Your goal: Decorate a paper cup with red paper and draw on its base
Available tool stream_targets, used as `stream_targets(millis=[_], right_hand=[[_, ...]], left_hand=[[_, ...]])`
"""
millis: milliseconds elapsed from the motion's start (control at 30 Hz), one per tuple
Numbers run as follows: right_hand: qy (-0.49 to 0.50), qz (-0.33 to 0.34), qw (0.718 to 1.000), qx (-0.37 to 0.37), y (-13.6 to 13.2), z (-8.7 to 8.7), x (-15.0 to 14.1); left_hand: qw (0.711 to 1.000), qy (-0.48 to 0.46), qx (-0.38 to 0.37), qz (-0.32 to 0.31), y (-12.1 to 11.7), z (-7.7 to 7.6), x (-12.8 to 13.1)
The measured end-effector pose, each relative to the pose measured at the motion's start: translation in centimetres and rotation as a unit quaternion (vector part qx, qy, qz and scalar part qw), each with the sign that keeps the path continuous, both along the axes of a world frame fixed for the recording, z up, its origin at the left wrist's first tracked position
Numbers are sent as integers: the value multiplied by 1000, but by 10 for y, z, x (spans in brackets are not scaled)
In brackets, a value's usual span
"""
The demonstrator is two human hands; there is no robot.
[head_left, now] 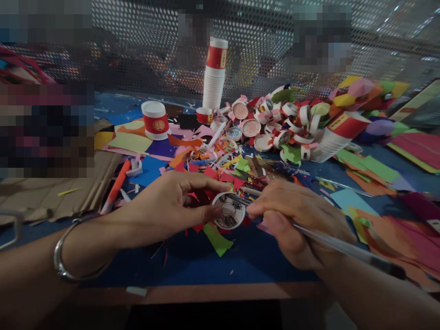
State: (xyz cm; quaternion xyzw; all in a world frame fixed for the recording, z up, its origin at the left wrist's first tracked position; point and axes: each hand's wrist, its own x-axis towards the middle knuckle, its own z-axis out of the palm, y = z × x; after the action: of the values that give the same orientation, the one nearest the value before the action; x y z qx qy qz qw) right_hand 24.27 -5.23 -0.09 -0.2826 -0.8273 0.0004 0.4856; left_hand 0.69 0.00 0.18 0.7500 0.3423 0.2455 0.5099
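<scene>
My left hand (178,204) pinches a small round white paper cup bottom (229,214) between thumb and fingers, tilted toward me. Dark lines are drawn on its face. My right hand (292,217) is closed round a pen (337,245) with a clear barrel; its tip meets the upper right of the disc. A silver bangle (60,256) circles my left wrist. Just beneath the disc lies a green paper scrap (219,240), with red scraps (209,174) behind it.
A tall stack of paper cups (215,78) stands at the back. Right of it lie a heap of cut cup bottoms (250,127) and a tipped cup stack (338,133). Another cup (154,121) stands left of centre. Corrugated cardboard (55,192) and an orange marker (118,183) lie left.
</scene>
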Motion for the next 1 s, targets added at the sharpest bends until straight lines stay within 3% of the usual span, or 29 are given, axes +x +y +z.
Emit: stream_targets(millis=[700,1000], right_hand=[[5,3,1000,-14,-4,-4,-3],[4,-8,1000,-3,1,0,0]], left_hand=[[999,-43,-23,22,1,4,2],[1000,3,-9,12,1,1,-1]])
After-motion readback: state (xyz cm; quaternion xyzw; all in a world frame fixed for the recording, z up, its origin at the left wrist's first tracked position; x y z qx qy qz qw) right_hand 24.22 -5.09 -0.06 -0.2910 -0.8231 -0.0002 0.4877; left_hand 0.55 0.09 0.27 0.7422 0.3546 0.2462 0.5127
